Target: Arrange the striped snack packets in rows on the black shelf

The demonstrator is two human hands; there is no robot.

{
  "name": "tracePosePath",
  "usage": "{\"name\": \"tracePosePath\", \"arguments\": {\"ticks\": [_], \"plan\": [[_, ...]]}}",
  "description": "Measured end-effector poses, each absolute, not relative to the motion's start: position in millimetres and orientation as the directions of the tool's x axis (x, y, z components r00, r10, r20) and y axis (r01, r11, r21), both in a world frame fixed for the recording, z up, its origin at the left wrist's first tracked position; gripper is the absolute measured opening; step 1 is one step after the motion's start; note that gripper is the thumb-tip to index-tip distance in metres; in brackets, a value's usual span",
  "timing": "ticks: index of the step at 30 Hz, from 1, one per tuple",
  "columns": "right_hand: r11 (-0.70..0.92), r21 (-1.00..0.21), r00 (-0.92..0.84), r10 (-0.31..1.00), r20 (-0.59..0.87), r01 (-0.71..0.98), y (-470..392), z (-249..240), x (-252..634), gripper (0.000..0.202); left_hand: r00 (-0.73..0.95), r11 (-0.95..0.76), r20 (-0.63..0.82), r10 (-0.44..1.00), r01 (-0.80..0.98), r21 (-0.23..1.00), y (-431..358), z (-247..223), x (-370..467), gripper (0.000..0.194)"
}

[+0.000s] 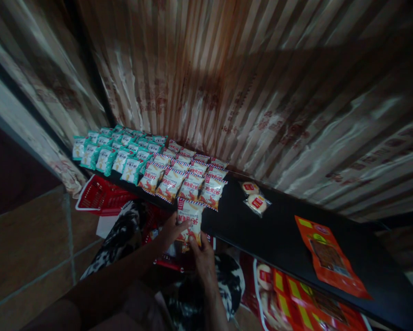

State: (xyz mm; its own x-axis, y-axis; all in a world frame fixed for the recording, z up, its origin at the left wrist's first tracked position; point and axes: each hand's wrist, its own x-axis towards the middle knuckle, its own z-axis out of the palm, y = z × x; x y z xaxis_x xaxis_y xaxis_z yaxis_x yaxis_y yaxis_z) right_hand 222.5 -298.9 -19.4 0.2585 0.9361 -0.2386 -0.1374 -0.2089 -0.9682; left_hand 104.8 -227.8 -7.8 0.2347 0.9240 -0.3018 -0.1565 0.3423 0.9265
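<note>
A small snack bag [189, 216] with a striped top edge and red lettering is held between both hands, over the front edge of a black shelf [234, 225]. My left hand [170, 232] grips its left side, thumb across the front. The lower right of the bag is in my right hand [201, 250], thumb on its face. Just beyond, matching snack bags [192, 186] stand in rows on the shelf. To their left are rows of teal and white snack bags [105, 158]. Below my hands, a red basket [172, 264] is partly hidden by them.
Two round wrapped pastries [256, 202] and an orange food pouch [330, 255] lie farther right on the shelf. Another red basket [105, 193] sits at left. One at lower right holds orange packages [292, 294]. Corrugated, printed sheeting [244, 92] rises behind.
</note>
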Motion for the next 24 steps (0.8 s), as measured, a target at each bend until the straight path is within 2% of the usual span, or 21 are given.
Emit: {"name": "tracePosePath", "arguments": {"ticks": [7, 15, 24], "plan": [[-0.208, -0.971, 0.323, 0.917, -0.234, -0.114, -302.1, -33.5, 222.7, 0.053, 0.254, 0.379, -0.325, 0.911, -0.207, 0.902, -236.3, 2.3, 106.2, 0.059], [-0.181, -0.981, 0.457, 0.868, -0.194, -0.073, -300.9, -34.7, 221.8, 0.053, 0.313, 0.342, -0.265, 0.912, -0.224, 0.912, -237.3, -1.2, 99.0, 0.059], [-0.209, -0.973, 0.433, 0.871, -0.232, -0.101, -299.8, -35.7, 227.8, 0.053, 0.295, 0.277, -0.219, 0.930, -0.170, 0.946, -237.1, -10.9, 97.3, 0.043]]}}
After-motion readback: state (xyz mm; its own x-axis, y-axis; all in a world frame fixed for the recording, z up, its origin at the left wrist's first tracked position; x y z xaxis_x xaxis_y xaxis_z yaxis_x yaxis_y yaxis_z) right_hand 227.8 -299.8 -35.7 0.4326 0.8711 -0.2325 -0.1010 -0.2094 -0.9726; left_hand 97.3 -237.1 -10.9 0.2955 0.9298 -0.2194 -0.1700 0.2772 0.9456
